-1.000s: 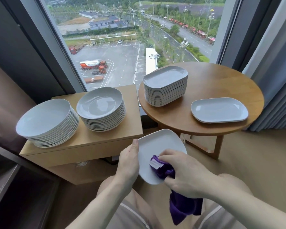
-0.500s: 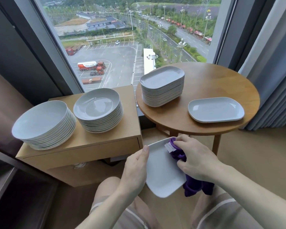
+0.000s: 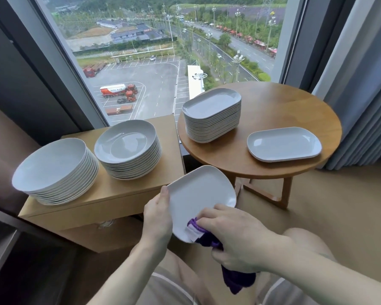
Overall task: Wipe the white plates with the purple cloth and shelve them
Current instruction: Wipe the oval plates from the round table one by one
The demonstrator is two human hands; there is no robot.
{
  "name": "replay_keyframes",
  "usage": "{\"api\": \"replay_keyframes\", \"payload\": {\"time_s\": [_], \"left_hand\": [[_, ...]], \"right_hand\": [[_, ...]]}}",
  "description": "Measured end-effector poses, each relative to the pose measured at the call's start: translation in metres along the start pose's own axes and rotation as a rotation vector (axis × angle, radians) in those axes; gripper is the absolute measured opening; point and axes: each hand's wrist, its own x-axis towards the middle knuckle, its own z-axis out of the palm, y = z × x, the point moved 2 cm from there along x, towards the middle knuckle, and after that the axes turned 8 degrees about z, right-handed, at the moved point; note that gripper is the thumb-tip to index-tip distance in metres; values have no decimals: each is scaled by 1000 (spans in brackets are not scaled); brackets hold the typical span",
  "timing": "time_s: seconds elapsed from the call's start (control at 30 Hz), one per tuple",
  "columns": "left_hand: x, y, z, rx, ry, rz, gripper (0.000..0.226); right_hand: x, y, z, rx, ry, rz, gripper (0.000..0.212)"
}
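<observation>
White plate (image 3: pixel 198 194) gripped by left hand (image 3: pixel 157 219); right hand (image 3: pixel 235 236) fingers clench purple cloth (image 3: pixel 238 280) against it.

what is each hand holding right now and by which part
The left hand grips the white plate by its left edge. The right hand holds the purple cloth, bunched, against the plate's near end.
</observation>
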Motion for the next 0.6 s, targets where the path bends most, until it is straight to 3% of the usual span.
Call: {"api": "replay_keyframes", "payload": {"time_s": [0.1, 0.17, 0.27, 0.33, 0.47, 0.6], "left_hand": [[-2, 3, -3, 7, 12, 9, 45], [-4, 7, -5, 25, 8, 26, 43], [-8, 13, -2, 36, 8, 49, 41], [-14, 18, 2, 41, 11, 59, 41], [-12, 27, 10, -4, 0, 41, 39], [16, 54, 19, -105, 58, 72, 32]], "right_hand": [[3, 22, -6, 18, -20, 102, 13], [5, 38, -11, 7, -35, 191, 22], [8, 59, -16, -106, -7, 260, 14], [10, 69, -16, -175, 43, 278, 28], [8, 84, -24, -24, 263, 387, 52], [2, 104, -42, 268, 491, 492, 30]]}}
